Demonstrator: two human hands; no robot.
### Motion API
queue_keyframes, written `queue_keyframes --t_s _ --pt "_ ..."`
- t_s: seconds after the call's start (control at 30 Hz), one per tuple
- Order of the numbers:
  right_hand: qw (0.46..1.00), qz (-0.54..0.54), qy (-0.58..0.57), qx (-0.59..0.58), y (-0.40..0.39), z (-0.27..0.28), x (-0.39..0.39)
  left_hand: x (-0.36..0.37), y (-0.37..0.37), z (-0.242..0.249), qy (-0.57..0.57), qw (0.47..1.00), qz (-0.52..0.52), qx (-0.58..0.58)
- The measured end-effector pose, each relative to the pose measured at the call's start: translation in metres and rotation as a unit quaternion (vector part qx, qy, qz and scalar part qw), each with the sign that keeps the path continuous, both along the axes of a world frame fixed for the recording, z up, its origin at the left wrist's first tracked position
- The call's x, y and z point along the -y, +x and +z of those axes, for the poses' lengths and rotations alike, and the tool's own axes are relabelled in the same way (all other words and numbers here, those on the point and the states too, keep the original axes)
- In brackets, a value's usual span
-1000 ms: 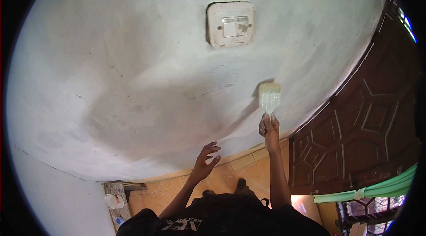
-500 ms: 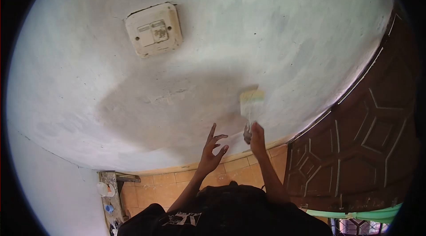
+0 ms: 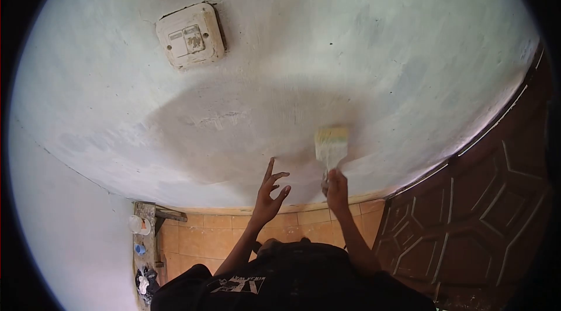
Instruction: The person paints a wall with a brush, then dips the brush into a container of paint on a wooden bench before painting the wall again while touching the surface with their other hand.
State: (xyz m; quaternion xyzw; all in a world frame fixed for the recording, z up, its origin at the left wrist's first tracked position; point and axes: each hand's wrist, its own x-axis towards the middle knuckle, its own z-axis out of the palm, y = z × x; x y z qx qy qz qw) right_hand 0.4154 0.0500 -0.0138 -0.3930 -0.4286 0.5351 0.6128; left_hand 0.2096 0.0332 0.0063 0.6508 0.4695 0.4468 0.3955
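Observation:
My right hand (image 3: 337, 190) is closed around the handle of a wide paintbrush (image 3: 331, 146), its pale yellow bristles pointing up at the wall. The bristle tips overlap the whitish wall (image 3: 380, 65), inside the edge of a broad shadow. To the left, my left hand (image 3: 270, 196) is held up with nothing in it, its fingers apart and the index finger stretched toward the wall. Higher up on the left sits a worn, paint-smeared switch plate (image 3: 191, 36).
At the lower left, a wooden bench (image 3: 145, 246) carries a white tub (image 3: 139, 225), a blue cup (image 3: 139, 249) and a dark bundle (image 3: 146, 282). A brown carved door (image 3: 467, 217) stands at right. Orange floor tiles (image 3: 204, 236) lie below the wall.
My view has shifted, so the switch plate sits further left and the door further right. The brush, still in my right hand, appears slightly lower; my left hand stays raised with fingers spread.

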Motion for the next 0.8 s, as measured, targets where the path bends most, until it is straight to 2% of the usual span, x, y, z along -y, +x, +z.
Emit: queue_keyframes --t_s 0.03,0.1,0.2,0.33,0.43,0.53,0.67,0.77,0.8 --pt "0.998 -0.013 0.029 0.049 0.006 0.014 -0.007 0.000 0.001 0.000 -0.004 1.000 0.001 -0.002" --pt "0.997 -0.015 0.066 0.022 0.012 0.052 -0.023 0.001 0.003 0.001 -0.010 1.000 0.002 -0.005" --pt "0.998 0.004 0.056 0.006 0.013 0.069 -0.049 0.002 0.005 0.005 -0.012 1.000 0.008 -0.005" --pt "0.997 -0.022 0.044 0.065 -0.003 -0.006 -0.044 0.002 0.005 0.006 -0.007 1.000 0.018 0.000" --pt "0.999 0.013 0.002 0.045 -0.013 -0.039 -0.014 0.006 0.003 0.009 0.000 0.999 0.035 -0.002" --pt "1.000 0.020 0.004 -0.003 -0.016 -0.008 -0.011 0.002 -0.003 0.018 0.016 0.999 0.049 -0.005" --pt "0.999 0.035 0.033 -0.010 -0.015 0.075 -0.037 0.003 -0.006 0.016 0.025 0.998 0.053 -0.007" --pt "0.994 -0.001 0.103 0.034 -0.027 0.049 -0.058 0.003 -0.006 0.013 0.014 0.998 0.054 -0.002" --pt "0.995 0.000 0.083 0.047 -0.029 0.034 -0.057 0.003 -0.006 0.012 0.014 0.998 0.054 -0.001"
